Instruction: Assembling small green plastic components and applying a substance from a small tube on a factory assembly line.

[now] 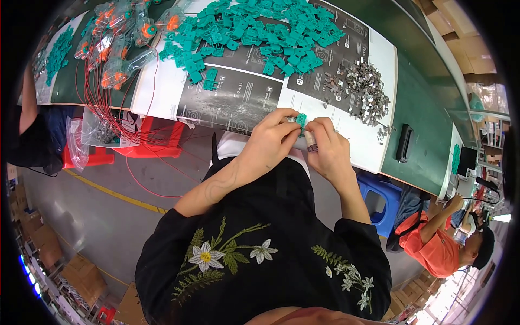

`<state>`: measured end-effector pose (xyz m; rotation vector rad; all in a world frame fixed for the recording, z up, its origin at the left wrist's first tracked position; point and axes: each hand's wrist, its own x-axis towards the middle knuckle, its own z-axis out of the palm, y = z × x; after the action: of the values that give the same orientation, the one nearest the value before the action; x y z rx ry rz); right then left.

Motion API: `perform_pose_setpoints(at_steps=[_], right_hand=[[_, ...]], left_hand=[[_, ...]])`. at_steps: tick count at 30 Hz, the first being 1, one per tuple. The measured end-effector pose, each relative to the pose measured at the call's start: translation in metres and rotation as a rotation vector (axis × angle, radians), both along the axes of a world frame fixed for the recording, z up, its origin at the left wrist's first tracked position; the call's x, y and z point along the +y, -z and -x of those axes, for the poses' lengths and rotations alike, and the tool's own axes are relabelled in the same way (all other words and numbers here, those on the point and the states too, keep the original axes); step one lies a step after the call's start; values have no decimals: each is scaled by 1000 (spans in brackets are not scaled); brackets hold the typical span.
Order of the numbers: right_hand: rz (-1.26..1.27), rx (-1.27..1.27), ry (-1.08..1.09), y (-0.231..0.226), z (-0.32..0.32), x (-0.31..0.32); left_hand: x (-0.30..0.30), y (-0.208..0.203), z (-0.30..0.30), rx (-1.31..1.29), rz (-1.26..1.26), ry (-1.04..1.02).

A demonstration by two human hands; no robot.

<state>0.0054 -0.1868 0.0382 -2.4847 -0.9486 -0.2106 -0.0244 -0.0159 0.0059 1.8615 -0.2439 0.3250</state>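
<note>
At the table's near edge, my left hand [276, 132] pinches a small green plastic part [301, 119] between its fingers. My right hand [331, 151] is close beside it with fingers curled together at the part's right side. A pale wrap with a dark end covers one of its digits. Whatever those fingers hold, if anything, is too small to make out. Beyond my hands, a big heap of similar green parts [254, 27] spreads over dark printed sheets [233, 103]. A scattered pile of small silvery metal pieces [371, 89] lies to the right.
Clear plastic bottles with orange pieces [115, 76] and trailing red wires [103, 114] sit at the left. A black oblong object [404, 143] rests on the green table [414, 108]. A blue stool [382, 200] and a person in orange [433, 249] are at right; red stools [162, 141] are left.
</note>
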Motion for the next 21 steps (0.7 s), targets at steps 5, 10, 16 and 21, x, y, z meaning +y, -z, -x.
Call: perform_pose_setpoints(at_steps=[5,10,16,21], right_hand=[[57,-18,-73,-5,-11,-5],[93,141,-247,-14,-30,-13],[0,98,-99,-9,-12,-6],[15,130,-62,-11,-8,-5]], left_hand=[[3,3,-4,-31,0,39],[5,0,-8,-25,37,96],[1,3,-11,-77,-35,109],[5,0,-11,-70,-53,135]])
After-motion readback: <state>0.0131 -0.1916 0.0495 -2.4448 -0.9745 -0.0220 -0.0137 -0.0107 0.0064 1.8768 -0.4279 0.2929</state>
